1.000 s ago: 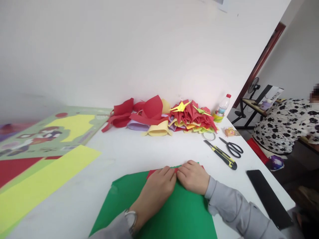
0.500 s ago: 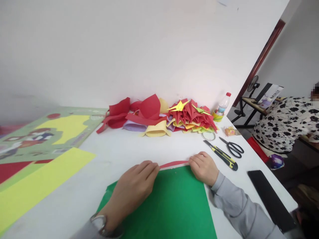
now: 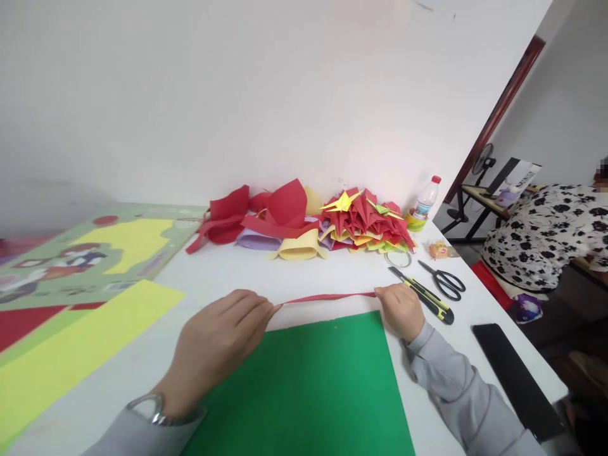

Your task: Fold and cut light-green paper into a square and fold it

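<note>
A narrow red paper strip (image 3: pixel 327 297) is stretched between my two hands, just beyond the far edge of a green sheet (image 3: pixel 313 386). My left hand (image 3: pixel 221 339) pinches its left end, the wrist wearing a silver watch (image 3: pixel 148 406). At the other end, the fingers of my right hand (image 3: pixel 399 309) are closed on the strip. The green sheet lies flat on the white table under and between my forearms. Close beyond my right hand lie a yellow-and-black utility knife (image 3: pixel 422 294) and black-handled scissors (image 3: pixel 444 280).
Along the wall sit red paper shapes (image 3: pixel 285 209), a pile of folded paper cranes (image 3: pixel 368 218) and a bottle (image 3: pixel 426 197). Yellow paper (image 3: pixel 85 354) and a printed green board (image 3: pixel 142 253) lie left. A black phone-like slab (image 3: pixel 515 380) rests right; a person (image 3: pixel 546 234) is beyond.
My hands have moved apart, the left one leftward and the right one slightly right and toward the far side. More of the red strip now shows, pulled straighter between them.
</note>
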A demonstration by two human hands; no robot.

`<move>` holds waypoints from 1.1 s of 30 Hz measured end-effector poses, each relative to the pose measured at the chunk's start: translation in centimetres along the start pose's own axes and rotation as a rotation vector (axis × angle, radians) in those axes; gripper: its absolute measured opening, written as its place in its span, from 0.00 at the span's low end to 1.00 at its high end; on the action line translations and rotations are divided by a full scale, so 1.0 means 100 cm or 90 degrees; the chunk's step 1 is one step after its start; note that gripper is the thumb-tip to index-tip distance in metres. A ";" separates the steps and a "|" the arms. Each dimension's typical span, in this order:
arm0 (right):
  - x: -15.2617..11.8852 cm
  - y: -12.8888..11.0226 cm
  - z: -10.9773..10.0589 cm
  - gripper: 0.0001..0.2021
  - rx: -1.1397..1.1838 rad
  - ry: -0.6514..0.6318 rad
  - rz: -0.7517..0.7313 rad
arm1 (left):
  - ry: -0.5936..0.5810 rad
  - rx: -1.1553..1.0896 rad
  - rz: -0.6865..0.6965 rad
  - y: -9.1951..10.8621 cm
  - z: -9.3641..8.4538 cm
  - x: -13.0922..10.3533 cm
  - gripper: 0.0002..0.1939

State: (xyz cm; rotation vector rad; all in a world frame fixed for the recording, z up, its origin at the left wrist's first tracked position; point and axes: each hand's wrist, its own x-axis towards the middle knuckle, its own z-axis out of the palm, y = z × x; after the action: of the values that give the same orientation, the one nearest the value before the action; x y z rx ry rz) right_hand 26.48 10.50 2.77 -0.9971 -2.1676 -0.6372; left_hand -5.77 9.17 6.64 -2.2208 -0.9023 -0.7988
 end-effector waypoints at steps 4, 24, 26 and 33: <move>-0.002 -0.002 0.003 0.15 -0.010 -0.005 0.026 | -0.052 0.049 0.021 -0.003 -0.005 0.001 0.18; -0.004 -0.002 0.002 0.10 0.012 0.005 -0.048 | -0.084 0.007 0.081 -0.005 -0.002 -0.002 0.20; -0.002 -0.010 0.000 0.10 0.019 0.003 -0.080 | -0.043 0.021 0.080 0.009 -0.001 0.001 0.17; 0.010 -0.051 -0.010 0.04 0.036 -0.010 -0.173 | -0.014 -0.056 0.092 0.066 0.011 -0.001 0.15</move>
State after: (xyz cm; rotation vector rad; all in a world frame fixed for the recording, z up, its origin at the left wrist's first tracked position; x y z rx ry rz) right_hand 22.30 7.27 3.43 -0.6853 -2.3429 -0.6907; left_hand -0.54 6.02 3.92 -2.3457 -0.7193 -0.7602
